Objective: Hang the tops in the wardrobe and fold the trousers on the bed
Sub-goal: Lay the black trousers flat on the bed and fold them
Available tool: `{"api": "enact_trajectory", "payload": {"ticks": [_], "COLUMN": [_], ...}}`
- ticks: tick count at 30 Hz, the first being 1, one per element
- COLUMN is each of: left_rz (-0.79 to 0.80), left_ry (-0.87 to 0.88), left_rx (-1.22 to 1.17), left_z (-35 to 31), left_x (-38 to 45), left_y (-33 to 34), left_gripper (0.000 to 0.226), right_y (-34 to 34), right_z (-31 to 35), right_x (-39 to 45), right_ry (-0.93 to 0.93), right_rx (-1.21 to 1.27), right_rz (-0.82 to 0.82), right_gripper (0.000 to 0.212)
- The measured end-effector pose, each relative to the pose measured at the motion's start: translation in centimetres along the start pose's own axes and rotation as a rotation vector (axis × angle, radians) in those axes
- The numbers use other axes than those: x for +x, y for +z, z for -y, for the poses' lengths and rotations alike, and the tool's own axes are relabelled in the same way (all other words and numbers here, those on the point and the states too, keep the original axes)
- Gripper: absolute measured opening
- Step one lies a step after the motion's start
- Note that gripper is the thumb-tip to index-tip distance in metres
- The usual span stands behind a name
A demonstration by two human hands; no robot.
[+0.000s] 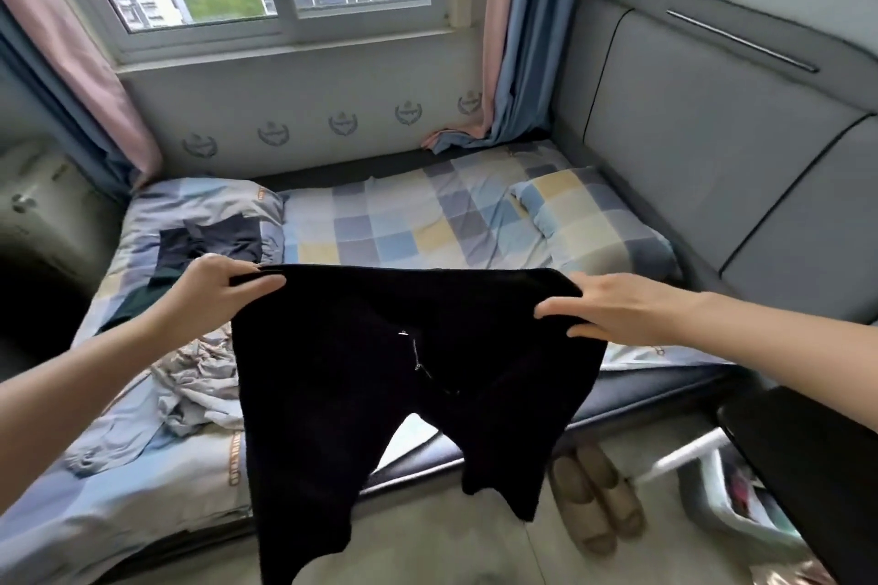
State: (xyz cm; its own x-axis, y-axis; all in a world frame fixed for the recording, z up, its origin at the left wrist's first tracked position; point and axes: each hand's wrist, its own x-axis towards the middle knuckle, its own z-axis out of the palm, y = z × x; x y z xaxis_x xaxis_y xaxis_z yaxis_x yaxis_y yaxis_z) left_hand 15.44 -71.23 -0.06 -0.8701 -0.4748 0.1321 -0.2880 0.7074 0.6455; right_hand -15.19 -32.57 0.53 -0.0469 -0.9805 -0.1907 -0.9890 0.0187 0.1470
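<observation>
Black trousers (380, 371) held up between 2 hands, waistband spanning them, legs hanging below. Left hand (223, 287) pinches 1 corner, right hand (613, 311) grips other. Bed (427, 214) beyond hands; lay-down goes forward, neither hand nearer.

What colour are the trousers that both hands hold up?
Black, seen in the head view: the trousers hang from both hands.
</observation>
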Motion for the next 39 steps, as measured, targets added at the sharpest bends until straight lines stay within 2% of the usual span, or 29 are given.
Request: {"api": "enact_trajectory", "payload": {"ticks": [3, 6, 7, 9, 11, 12, 14, 17, 20, 22, 25, 27, 29, 32, 36, 39], "left_rz": [-0.028, -0.004, -0.001, -0.004, -0.027, -0.039, -0.066, -0.097, -0.158, -0.179, -0.166, -0.155, -0.171, -0.242, -0.291, -0.242], "left_ry": [-0.066, -0.091, -0.099, -0.124, -0.131, -0.131, -0.154, -0.187, -0.217, -0.218, -0.220, -0.226, -0.224, -0.261, -0.308, -0.343], "left_rx": [0.043, 0.126, 0.128, 0.093, 0.084, 0.083, 0.076, 0.028, -0.017, -0.013, 0.015, 0.028, 0.055, 0.090, 0.072, 0.045], "left_z": [-0.6, -0.9, -0.8, -0.5, -0.7, -0.7, -0.2, 0.6, 0.3, 0.2, 1.2, 2.3, 4.0, 6.5, 10.0, 15.1], "left_x": [-0.3, -0.7, -0.9, -1.2, -1.6, -1.8, -2.3, -2.8, -2.3, -1.1, 1.1, 2.8, 4.8, 8.3, 14.5, 19.0], "left_y": [-0.3, -0.6, -0.7, -1.1, -1.3, -1.5, -2.0, -2.6, -3.3, -3.8, -4.5, -4.5, -4.4, -4.0, -2.3, -0.4], "left_gripper": [0.036, 0.037, 0.038, 0.040, 0.041, 0.040, 0.039, 0.047, 0.044, 0.043, 0.049, 0.052, 0.052, 0.052, 0.055, 0.053], "right_y": [1.0, 1.7, 1.6, 1.3, 0.5, 0.2, -0.3, -0.9, -1.7, -2.4, -3.8, -4.4, -4.3, -3.0, 0.4, 2.9], "right_z": [-0.6, -1.5, -1.8, -2.2, -2.9, -3.5, -4.6, -5.6, -5.8, -6.4, -7.9, -9.3, -10.9, -13.1, -15.0, -16.0], "right_x": [0.9, 2.1, 2.4, 2.9, 3.4, 3.6, 3.7, 4.2, 5.6, 6.8, 9.1, 11.0, 12.9, 16.5, 22.6, 27.4], "right_ry": [-0.072, -0.094, -0.089, -0.099, -0.117, -0.125, -0.093, -0.011, -0.031, -0.118, -0.199, -0.183, -0.111, 0.056, 0.366, 0.486], "right_rx": [0.009, -0.155, -0.199, -0.251, -0.240, -0.165, 0.154, 0.543, 0.719, 0.615, 0.276, 0.172, 0.181, 0.392, 0.625, 0.699], "right_rz": [-0.027, -0.036, 0.000, 0.110, 0.208, 0.220, 0.193, 0.164, -0.079, -0.256, -0.284, -0.324, -0.366, -0.401, -0.427, -0.421], "right_gripper": [0.059, 0.041, 0.038, 0.048, 0.049, 0.044, 0.036, 0.048, 0.051, 0.044, 0.032, 0.036, 0.046, 0.051, 0.047, 0.038]}}
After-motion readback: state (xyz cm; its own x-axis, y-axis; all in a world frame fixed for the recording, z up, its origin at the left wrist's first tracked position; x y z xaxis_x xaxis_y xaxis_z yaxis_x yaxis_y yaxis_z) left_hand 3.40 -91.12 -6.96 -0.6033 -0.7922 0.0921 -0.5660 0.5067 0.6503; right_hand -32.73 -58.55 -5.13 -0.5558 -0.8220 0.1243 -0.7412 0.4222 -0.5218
